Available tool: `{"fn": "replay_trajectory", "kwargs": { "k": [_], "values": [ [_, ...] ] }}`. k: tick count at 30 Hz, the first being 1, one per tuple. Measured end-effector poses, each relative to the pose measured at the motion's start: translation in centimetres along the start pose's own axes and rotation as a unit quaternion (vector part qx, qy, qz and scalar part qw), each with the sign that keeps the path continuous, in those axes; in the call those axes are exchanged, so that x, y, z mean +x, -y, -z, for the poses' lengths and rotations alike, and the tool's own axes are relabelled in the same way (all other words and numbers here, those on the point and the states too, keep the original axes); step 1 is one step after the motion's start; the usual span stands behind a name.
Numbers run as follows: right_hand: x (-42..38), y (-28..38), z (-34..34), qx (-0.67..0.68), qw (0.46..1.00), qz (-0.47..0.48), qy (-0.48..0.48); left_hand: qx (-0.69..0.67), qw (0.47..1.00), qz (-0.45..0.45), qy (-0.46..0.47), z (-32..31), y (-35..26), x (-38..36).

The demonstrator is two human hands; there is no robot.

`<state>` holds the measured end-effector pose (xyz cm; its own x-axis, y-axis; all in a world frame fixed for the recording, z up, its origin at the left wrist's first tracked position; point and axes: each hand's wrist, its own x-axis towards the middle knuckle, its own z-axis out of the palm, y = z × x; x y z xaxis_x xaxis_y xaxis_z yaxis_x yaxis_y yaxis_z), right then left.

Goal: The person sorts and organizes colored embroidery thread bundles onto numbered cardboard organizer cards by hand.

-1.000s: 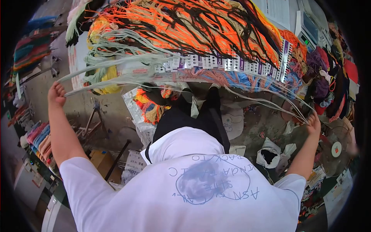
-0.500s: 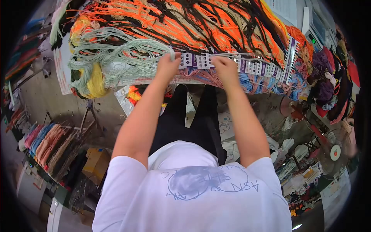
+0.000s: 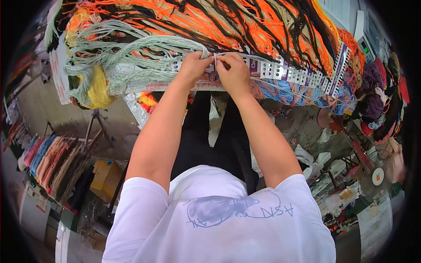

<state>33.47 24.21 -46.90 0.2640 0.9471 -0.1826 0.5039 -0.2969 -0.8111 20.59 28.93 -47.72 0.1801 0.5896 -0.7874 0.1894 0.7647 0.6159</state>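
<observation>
My left hand (image 3: 193, 66) is closed around the end of a pale grey-green thread bundle (image 3: 153, 42), whose strands fan out to the left. My right hand (image 3: 233, 74) almost meets it, with fingers pinched on pale thread that runs between the two hands. From the right hand, thin pale strands (image 3: 269, 59) trail off rightward. White and purple perforated thread cards (image 3: 285, 73) lie in a row beside and partly under my hands. Fingertip details are small and partly hidden.
Orange, black and beige threads (image 3: 245, 26) cover the table's far side. Blue and pink threads (image 3: 287, 91) lie along the near edge, yellow thread (image 3: 100, 90) at left. A scale (image 3: 365, 46) stands back right. A fan (image 3: 378, 176) and hanging skeins (image 3: 48, 160) flank me.
My right hand has moved left, close to my left hand, which has shifted slightly right and up. More cards now show on the right. The view has shifted slightly.
</observation>
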Motion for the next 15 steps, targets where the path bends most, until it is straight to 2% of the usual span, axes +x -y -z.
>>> {"fn": "replay_trajectory", "kwargs": {
  "k": [4,5,6,7,8,10,12,13,14,15],
  "values": [
    [-0.6,-0.5,0.7,0.033,0.999,0.015,0.020,-0.023,1.000,-0.020,0.005,0.0,0.6,0.6],
    [-0.4,-0.7,0.8,0.034,0.999,0.021,0.025,0.105,0.991,-0.068,-0.053,0.1,0.6,0.5],
    [-0.3,-0.9,1.0,0.036,0.999,0.028,0.030,0.231,0.960,-0.114,-0.111,0.3,0.5,0.4],
    [-0.1,-0.4,1.6,0.036,0.999,0.027,0.030,0.190,0.961,-0.120,-0.159,1.1,0.2,0.0],
    [0.0,0.0,2.5,-0.063,0.997,0.040,0.028,0.150,0.959,-0.125,-0.206,2.3,-0.2,-0.5],
    [0.2,-0.6,3.3,-0.209,0.976,0.041,0.047,-0.063,0.968,-0.127,-0.208,5.3,-1.3,-1.4],
    [0.5,-0.8,3.6,-0.229,0.971,0.047,0.044,-0.337,0.924,-0.116,-0.141,7.6,-1.9,-2.5],
    [0.5,-0.8,3.6,-0.249,0.966,0.056,0.045,-0.348,0.926,-0.120,-0.087,8.0,-2.0,-3.1],
    [0.6,-0.9,3.7,-0.248,0.966,0.057,0.045,-0.348,0.926,-0.121,-0.088,7.8,-2.0,-3.6],
    [0.9,-0.8,3.8,-0.255,0.960,0.115,0.023,-0.421,0.900,-0.111,0.028,7.3,-2.1,-4.0]
  ]
}}
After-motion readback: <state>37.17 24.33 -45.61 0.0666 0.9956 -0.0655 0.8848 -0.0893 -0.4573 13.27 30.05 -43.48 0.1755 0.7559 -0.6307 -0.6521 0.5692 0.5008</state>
